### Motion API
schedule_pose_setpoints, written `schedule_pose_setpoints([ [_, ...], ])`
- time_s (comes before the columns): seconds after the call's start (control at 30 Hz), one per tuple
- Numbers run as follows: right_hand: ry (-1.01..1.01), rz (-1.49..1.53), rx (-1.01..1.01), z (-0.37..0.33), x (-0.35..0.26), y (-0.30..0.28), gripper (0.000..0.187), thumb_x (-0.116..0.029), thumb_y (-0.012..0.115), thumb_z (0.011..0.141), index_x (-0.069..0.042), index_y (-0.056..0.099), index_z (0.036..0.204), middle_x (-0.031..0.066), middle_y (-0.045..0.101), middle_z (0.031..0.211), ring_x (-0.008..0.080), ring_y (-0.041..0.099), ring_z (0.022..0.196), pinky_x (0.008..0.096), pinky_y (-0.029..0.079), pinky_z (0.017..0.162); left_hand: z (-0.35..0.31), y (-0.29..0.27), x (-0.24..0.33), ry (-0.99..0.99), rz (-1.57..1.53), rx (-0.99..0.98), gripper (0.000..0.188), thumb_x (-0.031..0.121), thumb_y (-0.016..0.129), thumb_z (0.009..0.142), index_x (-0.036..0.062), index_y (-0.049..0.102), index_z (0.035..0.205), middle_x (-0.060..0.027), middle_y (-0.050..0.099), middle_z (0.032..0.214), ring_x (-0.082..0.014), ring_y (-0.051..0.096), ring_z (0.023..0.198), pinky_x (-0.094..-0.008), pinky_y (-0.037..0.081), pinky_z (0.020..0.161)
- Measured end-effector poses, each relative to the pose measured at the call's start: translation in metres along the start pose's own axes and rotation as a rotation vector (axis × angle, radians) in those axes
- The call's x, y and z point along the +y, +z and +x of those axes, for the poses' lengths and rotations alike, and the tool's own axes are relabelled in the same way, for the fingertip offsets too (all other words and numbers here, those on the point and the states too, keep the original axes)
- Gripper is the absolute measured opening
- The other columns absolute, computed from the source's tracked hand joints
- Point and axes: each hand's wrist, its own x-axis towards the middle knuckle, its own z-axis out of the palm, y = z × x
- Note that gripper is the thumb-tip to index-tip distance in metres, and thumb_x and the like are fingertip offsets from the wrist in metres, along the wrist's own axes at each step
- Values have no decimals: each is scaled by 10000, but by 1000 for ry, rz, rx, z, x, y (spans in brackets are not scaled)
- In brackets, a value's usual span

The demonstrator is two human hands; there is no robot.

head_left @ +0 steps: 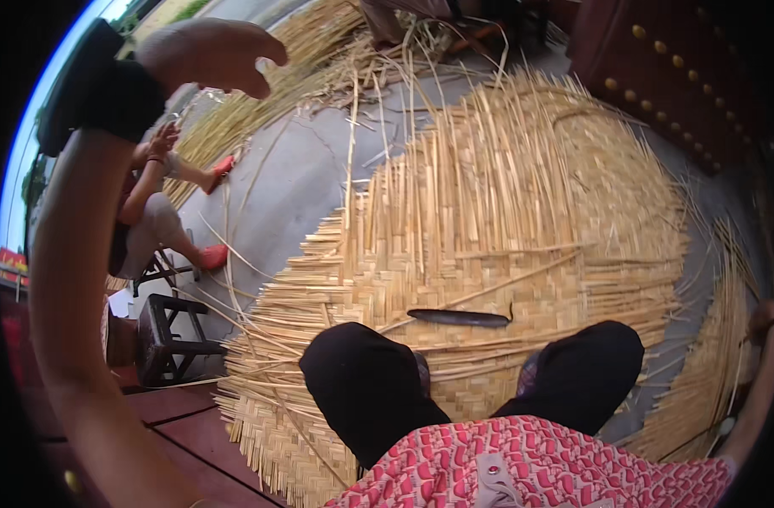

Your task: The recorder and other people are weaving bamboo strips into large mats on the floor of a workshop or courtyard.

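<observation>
My left hand (209,55) is raised at the upper left, with a wide dark band (99,85) around its wrist. Its thumb and forefinger stand apart, and I see nothing between them. My right hand (762,317) reaches out at the far right rim, beside a spread of pale strips (700,381); its fingers are too dark to make out. Beneath my bent knees lies a large, partly woven straw-coloured mat (387,284) with loose strip ends along its edges. A long dark blade-like tool (459,318) with a thin hooked end rests on it, apart from both hands.
On the left sits another person (162,224) in red shoes, near a dark stool (179,339). Bundled straw (260,102) lies along the top, where another person's leg (387,21) shows. A dark red studded panel (658,76) stands at the upper right.
</observation>
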Motion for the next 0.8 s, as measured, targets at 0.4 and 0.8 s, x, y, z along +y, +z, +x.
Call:
schedule_pose_setpoints([
  [0.4,-789,819,-312,21,-381,-95,384,-190,763,802,-24,616,1115,143,669,967,216,687,759,338,589,541,175,281,394,410,-263,-282,672,335,664,906,105,389,1475,-184,581,1321,-367,536,1246,-559,346,1098],
  [0.8,-1423,1436,-298,-38,-640,-219,280,-184,621,900,52,639,1050,140,686,857,211,685,724,349,575,614,124,405,413,-684,-2147,411,293,296,661,962,7,648,1002,-70,651,919,-153,651,768,-268,561,640],
])
